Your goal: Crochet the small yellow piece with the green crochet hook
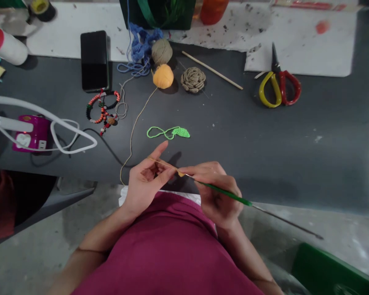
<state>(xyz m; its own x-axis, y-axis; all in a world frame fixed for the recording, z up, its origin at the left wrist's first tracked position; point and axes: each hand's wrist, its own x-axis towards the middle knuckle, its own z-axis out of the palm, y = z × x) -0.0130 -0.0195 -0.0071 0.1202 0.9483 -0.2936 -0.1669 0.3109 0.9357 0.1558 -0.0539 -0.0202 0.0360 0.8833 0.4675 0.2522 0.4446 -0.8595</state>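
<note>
My right hand (219,190) grips a crochet hook (224,191) by its green handle, the bare metal end sticking out to the lower right. The hook's other tip meets a small piece of yellow crochet (181,173), which my left hand (149,174) pinches between thumb and finger. Yellow yarn (132,135) runs over my raised left index finger and back to a yellow yarn ball (163,76). Just beyond my hands, a small green crocheted leaf (181,132) with a loose tail lies on the grey table (264,151).
Scissors (276,84), a wooden stick (212,70), a brown crocheted flower (193,79) and blue yarn (141,45) lie farther back. To the left are a phone (94,61), beaded bracelets (95,108) and a purple power adapter (33,133) with white cables.
</note>
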